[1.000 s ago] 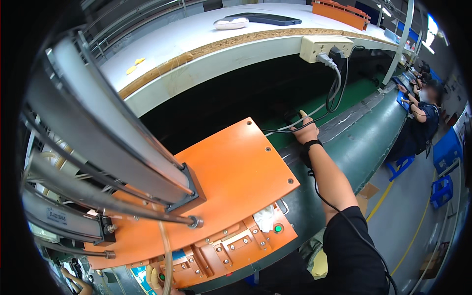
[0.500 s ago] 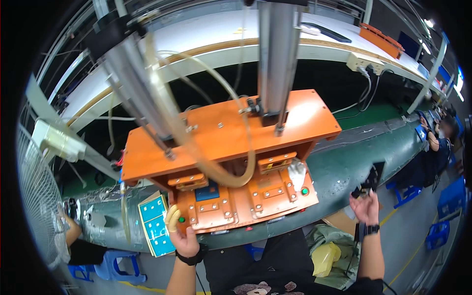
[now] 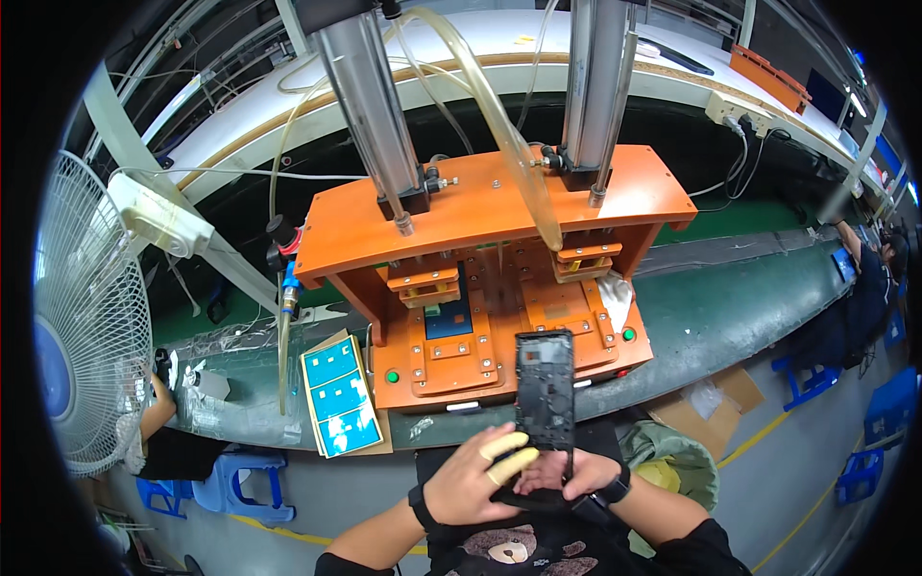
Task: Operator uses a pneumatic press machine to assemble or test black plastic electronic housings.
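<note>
A black phone middle frame (image 3: pixel 545 389), with small cutouts and parts on its face, stands upright in front of the orange press (image 3: pixel 499 197). Its lower end is in my right hand (image 3: pixel 588 474), thumb along the edge and fingers partly behind it. My left hand (image 3: pixel 473 480) is close beside the frame's lower left, fingers stretched out, with yellow finger cots on two of them. Whether those fingertips touch the frame I cannot tell. Under the press's left head, a blue plate (image 3: pixel 449 305) lies in the fixture.
A card with blue adhesive sheets (image 3: pixel 341 398) lies left of the press. A green button (image 3: pixel 392 376) sits at its left front, another (image 3: pixel 629 334) at its right. A fan (image 3: pixel 91 317) stands far left. A lined bin (image 3: pixel 687 461) and cardboard (image 3: pixel 725 408) are at right.
My right hand has come in from the far right with the phone frame. My left hand has left the press's left front corner and moved right to the frame. The view has shifted.
</note>
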Demonstrator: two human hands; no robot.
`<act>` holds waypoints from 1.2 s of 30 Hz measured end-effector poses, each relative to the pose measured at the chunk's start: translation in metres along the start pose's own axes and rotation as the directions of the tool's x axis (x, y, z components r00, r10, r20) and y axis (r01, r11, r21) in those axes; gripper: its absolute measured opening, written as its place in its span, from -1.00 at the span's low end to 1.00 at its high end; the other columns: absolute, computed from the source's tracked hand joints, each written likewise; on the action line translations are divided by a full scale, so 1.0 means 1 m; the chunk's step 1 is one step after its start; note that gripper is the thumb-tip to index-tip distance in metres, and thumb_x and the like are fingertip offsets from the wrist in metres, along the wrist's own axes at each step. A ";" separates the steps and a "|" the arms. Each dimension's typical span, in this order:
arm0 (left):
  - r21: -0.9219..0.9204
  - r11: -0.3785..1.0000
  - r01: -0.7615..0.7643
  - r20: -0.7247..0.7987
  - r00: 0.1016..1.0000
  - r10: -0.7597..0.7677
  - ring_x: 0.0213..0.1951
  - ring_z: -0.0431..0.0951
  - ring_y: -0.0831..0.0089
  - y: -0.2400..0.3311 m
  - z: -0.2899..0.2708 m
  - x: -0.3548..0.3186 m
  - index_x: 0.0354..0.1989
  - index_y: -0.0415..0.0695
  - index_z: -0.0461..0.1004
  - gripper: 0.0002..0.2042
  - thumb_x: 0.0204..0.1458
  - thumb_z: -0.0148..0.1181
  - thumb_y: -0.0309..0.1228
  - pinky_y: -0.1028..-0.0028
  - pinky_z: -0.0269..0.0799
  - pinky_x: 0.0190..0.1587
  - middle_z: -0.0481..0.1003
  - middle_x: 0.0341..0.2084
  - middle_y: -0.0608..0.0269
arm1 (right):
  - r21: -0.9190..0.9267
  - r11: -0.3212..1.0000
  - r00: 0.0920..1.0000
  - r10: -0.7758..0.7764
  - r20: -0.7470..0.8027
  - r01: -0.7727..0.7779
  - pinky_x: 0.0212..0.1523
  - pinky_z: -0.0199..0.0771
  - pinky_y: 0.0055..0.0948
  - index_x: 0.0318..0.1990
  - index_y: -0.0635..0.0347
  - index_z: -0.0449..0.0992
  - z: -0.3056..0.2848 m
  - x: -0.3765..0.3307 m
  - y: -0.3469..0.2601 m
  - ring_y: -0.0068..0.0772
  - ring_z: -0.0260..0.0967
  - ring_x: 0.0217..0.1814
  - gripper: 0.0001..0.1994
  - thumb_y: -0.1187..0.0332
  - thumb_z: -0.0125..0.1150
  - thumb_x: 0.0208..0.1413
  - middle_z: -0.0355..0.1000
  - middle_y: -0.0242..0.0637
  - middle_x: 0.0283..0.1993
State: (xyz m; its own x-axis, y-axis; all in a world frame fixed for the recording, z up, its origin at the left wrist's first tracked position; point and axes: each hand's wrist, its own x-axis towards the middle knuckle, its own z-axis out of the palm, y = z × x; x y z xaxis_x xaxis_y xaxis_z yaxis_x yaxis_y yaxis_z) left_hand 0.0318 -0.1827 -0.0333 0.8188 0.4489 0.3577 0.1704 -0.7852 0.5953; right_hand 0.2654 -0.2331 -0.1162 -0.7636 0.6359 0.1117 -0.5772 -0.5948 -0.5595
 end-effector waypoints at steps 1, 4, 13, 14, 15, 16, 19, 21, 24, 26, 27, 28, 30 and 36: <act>0.024 0.999 0.038 -0.083 0.996 -0.035 0.22 0.31 -0.16 0.000 -0.003 -0.003 0.18 -0.15 0.34 -0.20 -0.34 0.55 -0.25 0.03 0.27 0.24 0.30 0.18 0.00 | 0.016 1.000 1.000 0.013 0.025 -0.013 0.26 0.22 -0.26 0.36 0.25 0.09 0.000 0.011 -0.001 -0.19 0.26 0.26 -0.11 0.31 0.50 -0.13 0.28 -0.13 0.22; 0.068 0.992 0.106 -0.057 0.993 -0.102 0.29 0.24 -0.06 -0.004 -0.014 -0.016 0.21 -0.13 0.33 -0.17 -0.38 0.53 -0.32 0.09 0.26 0.24 0.29 0.21 0.05 | 0.030 0.999 0.996 0.034 0.079 -0.037 0.22 0.24 -0.30 0.36 0.23 0.09 0.000 0.036 0.004 -0.23 0.28 0.21 -0.10 0.27 0.48 -0.14 0.30 -0.15 0.19; 0.078 0.980 0.182 -0.214 0.963 -0.162 0.22 0.37 -0.05 -0.041 -0.064 -0.002 0.15 -0.19 0.37 -0.28 -0.29 0.55 -0.37 0.18 0.30 0.25 0.45 0.07 0.01 | -0.088 0.995 0.999 -0.049 0.014 0.050 0.26 0.23 -0.33 0.46 0.22 -0.12 0.000 0.063 -0.022 -0.28 0.26 0.29 -0.14 0.09 0.24 0.15 0.25 -0.04 0.31; 0.110 0.974 0.197 -0.224 0.960 -0.169 0.22 0.36 -0.05 -0.048 -0.072 0.003 0.15 -0.19 0.37 -0.28 -0.28 0.54 -0.38 0.18 0.30 0.25 0.45 0.07 0.00 | -0.148 0.988 0.999 -0.042 -0.009 0.040 0.25 0.24 -0.34 0.46 0.21 -0.11 -0.004 0.060 -0.021 -0.31 0.28 0.26 -0.18 0.10 0.21 0.19 0.27 -0.07 0.30; 0.169 0.963 0.212 -0.223 0.959 -0.172 0.22 0.36 -0.03 -0.058 -0.078 0.010 0.15 -0.18 0.37 -0.30 -0.26 0.53 -0.38 0.19 0.30 0.25 0.45 0.07 -0.02 | -0.150 0.988 0.999 -0.042 -0.012 0.040 0.25 0.24 -0.34 0.46 0.21 -0.11 -0.007 0.054 -0.021 -0.31 0.28 0.26 -0.18 0.10 0.21 0.19 0.27 -0.07 0.30; 0.165 0.959 0.230 -0.203 0.959 -0.195 0.24 0.34 0.00 -0.065 -0.087 0.014 0.15 -0.16 0.37 -0.30 -0.27 0.52 -0.41 0.20 0.29 0.25 0.43 0.09 -0.02 | -0.225 0.974 0.998 -0.040 -0.043 0.029 0.24 0.24 -0.36 0.45 0.22 -0.07 -0.009 0.048 -0.019 -0.35 0.29 0.23 -0.23 0.15 0.17 0.21 0.29 -0.09 0.28; 0.294 0.921 0.257 -0.147 0.964 -0.223 0.25 0.33 0.01 -0.079 -0.104 0.023 0.19 -0.14 0.34 -0.25 -0.33 0.47 -0.48 0.24 0.26 0.28 0.37 0.16 -0.06 | -0.357 0.934 0.994 -0.050 -0.095 0.013 0.25 0.24 -0.37 0.41 0.27 0.05 -0.012 0.029 -0.016 -0.40 0.31 0.18 -0.38 0.29 0.07 0.27 0.32 -0.13 0.25; 0.311 0.912 0.267 -0.103 0.963 -0.247 0.23 0.33 0.01 -0.082 -0.112 0.026 0.18 -0.15 0.34 -0.26 -0.32 0.46 -0.47 0.24 0.27 0.27 0.38 0.14 -0.06 | -0.428 0.903 0.986 -0.047 -0.160 -0.026 0.26 0.24 -0.29 0.39 0.35 0.07 -0.013 0.013 -0.017 -0.28 0.33 0.20 -0.34 0.20 0.11 0.24 0.32 -0.03 0.24; 0.328 0.909 0.257 -0.042 0.965 -0.258 0.19 0.36 0.03 -0.087 -0.118 0.034 0.16 -0.17 0.35 -0.30 -0.29 0.44 -0.43 0.24 0.30 0.24 0.41 0.08 -0.04 | -0.427 0.903 0.959 -0.080 -0.271 -0.046 0.25 0.25 -0.28 0.38 0.35 0.08 -0.024 -0.017 -0.013 -0.28 0.33 0.20 -0.36 0.22 0.09 0.24 0.32 -0.02 0.24; 0.359 0.910 0.209 0.019 0.973 -0.231 0.14 0.40 0.03 -0.090 -0.119 0.038 0.14 -0.18 0.37 -0.32 -0.28 0.45 -0.40 0.24 0.33 0.19 0.42 0.06 -0.02 | -0.444 0.894 0.944 -0.096 -0.315 -0.058 0.24 0.27 -0.29 0.37 0.35 0.09 -0.027 -0.031 -0.012 -0.27 0.34 0.20 -0.38 0.24 0.08 0.25 0.32 -0.02 0.25; 0.357 0.909 0.213 0.015 0.972 -0.233 0.14 0.40 0.03 -0.091 -0.118 0.039 0.14 -0.18 0.37 -0.32 -0.28 0.45 -0.40 0.24 0.33 0.19 0.42 0.06 -0.02 | -0.422 0.905 0.932 -0.109 -0.347 -0.051 0.23 0.28 -0.32 0.37 0.32 0.11 -0.028 -0.037 -0.011 -0.31 0.34 0.19 -0.41 0.29 0.07 0.25 0.33 -0.06 0.24; 0.378 0.902 0.209 0.023 0.972 -0.234 0.12 0.41 0.04 -0.094 -0.116 0.039 0.13 -0.18 0.38 -0.33 -0.27 0.46 -0.37 0.24 0.34 0.18 0.43 0.05 -0.02 | -0.399 0.916 0.918 -0.120 -0.379 -0.045 0.23 0.29 -0.35 0.37 0.29 0.12 -0.030 -0.040 -0.011 -0.36 0.35 0.18 -0.43 0.35 0.06 0.24 0.35 -0.09 0.24; 0.395 0.895 0.208 0.027 0.971 -0.238 0.11 0.42 0.04 -0.094 -0.115 0.041 0.12 -0.19 0.38 -0.33 -0.26 0.47 -0.34 0.23 0.34 0.16 0.43 0.04 -0.01 | -0.397 0.916 0.908 -0.118 -0.403 -0.057 0.22 0.30 -0.35 0.37 0.29 0.13 -0.030 -0.042 -0.010 -0.36 0.35 0.18 -0.44 0.34 0.06 0.24 0.35 -0.10 0.24; 0.389 0.901 0.193 0.000 0.978 -0.209 0.19 0.33 0.00 -0.088 -0.112 0.031 0.19 -0.20 0.31 -0.24 -0.22 0.49 -0.19 0.18 0.26 0.23 0.34 0.16 -0.02 | -0.407 0.911 0.926 -0.099 -0.364 -0.063 0.21 0.28 -0.39 0.36 0.26 0.14 -0.023 -0.020 -0.008 -0.39 0.34 0.18 -0.45 0.36 0.06 0.24 0.34 -0.15 0.25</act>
State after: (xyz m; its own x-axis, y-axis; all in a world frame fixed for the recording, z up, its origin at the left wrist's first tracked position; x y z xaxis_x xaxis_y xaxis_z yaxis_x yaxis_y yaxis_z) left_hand -0.0192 -0.0522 0.0055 0.7653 0.6030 0.2251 0.5244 -0.7869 0.3253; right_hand 0.2920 -0.2300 -0.1333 -0.5449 0.8267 -0.1404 -0.3599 -0.3819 -0.8513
